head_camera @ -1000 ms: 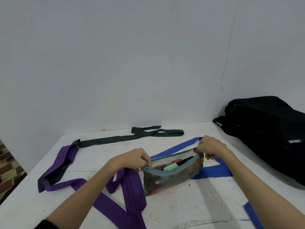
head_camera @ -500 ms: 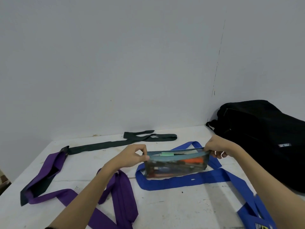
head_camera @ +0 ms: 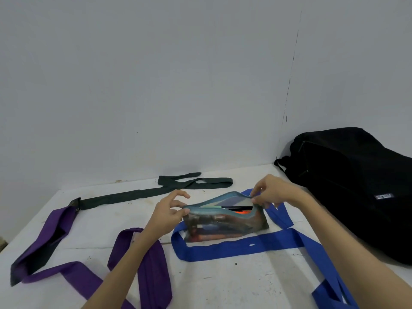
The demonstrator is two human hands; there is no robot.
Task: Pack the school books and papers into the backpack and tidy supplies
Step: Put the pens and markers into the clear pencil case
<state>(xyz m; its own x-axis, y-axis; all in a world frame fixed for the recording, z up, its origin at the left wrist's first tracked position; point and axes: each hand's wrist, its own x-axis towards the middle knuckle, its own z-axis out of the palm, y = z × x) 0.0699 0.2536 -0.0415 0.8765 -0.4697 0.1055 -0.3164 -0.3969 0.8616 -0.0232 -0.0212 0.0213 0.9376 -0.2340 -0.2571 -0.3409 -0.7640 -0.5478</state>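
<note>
Head view, looking down over both bare forearms reaching in from the lower edge. At the left end of the pencil case [head_camera: 225,221], the left hand [head_camera: 166,216] pinches the rim between thumb and forefinger while its other fingers lift, loosely spread. Up at the right end of the mouth, the right hand [head_camera: 273,191] nips the edge between thumb and fingertips; whether it has the zip pull or just the fabric I cannot tell. The case stands on its long edge on the bench [head_camera: 223,286], its mouth partly open, with pens showing inside, one orange and one pale green.

Under and around the case lies a blue strap [head_camera: 240,248], looping toward the near right corner. A purple strap [head_camera: 151,270] sprawls across the left side, joined at its far end to a dark green strap [head_camera: 138,194] that runs toward the back wall. On the far right of the bench sits the black backpack [head_camera: 356,188], on its side, well apart from the case. The bench top is white and scuffed, and the plain grey walls meet in a corner behind the backpack.
</note>
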